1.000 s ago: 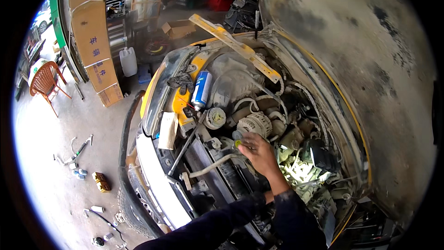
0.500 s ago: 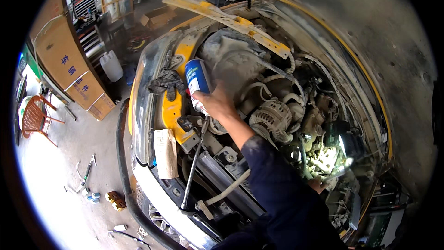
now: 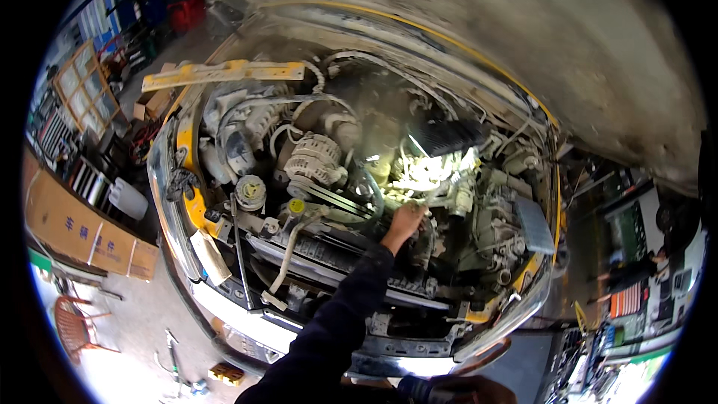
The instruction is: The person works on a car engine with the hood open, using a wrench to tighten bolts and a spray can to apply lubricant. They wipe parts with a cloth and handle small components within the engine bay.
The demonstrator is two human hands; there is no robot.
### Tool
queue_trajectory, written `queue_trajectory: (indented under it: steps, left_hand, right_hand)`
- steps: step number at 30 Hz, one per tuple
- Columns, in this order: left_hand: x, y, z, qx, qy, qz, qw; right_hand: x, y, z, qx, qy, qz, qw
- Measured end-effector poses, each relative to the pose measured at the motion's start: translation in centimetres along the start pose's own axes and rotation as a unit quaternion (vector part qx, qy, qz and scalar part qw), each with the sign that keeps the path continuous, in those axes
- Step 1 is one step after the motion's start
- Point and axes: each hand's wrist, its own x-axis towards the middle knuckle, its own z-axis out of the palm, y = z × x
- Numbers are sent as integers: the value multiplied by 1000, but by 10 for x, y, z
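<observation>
Deep in the engine bay, my left hand (image 3: 406,222) has its fingers curled at parts just below a brightly lit cluster (image 3: 430,173); what they grip is unclear. A black lamp-like panel (image 3: 441,135) lies above that light. Left of the hand are the alternator (image 3: 314,157), a yellow cap (image 3: 297,206) and a pale hose (image 3: 286,262). At the lower edge, my right hand (image 3: 479,391) holds a blue spray can (image 3: 421,389), partly cut off.
The raised hood (image 3: 538,37) overhangs the bay. A yellow crossbar (image 3: 224,72) rests across its upper left. Cardboard (image 3: 90,232) and a chair (image 3: 71,325) stand at left. A person in dark clothes (image 3: 636,273) is beside a white vehicle (image 3: 684,247) at right.
My right hand took hold of the spray can, lifted it from the bay's left side and brought it to the lower edge. My left arm now reaches centrally into the bay, and the view has swung right.
</observation>
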Motion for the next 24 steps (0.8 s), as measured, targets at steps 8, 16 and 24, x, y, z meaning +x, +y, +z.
queue_trajectory:
  steps: [8,16,24]
  left_hand:
    - [15,57,-17,-104,-29,-198,974]
    - [36,110,-35,-89,37,-314,945]
    - [34,125,-37,74,-137,-192,969]
  right_hand:
    - [-50,80,9,58,-12,-22,998]
    - [1,112,-2,212,-13,-170,962]
    - [134,-17,-56,61,278,-312,906]
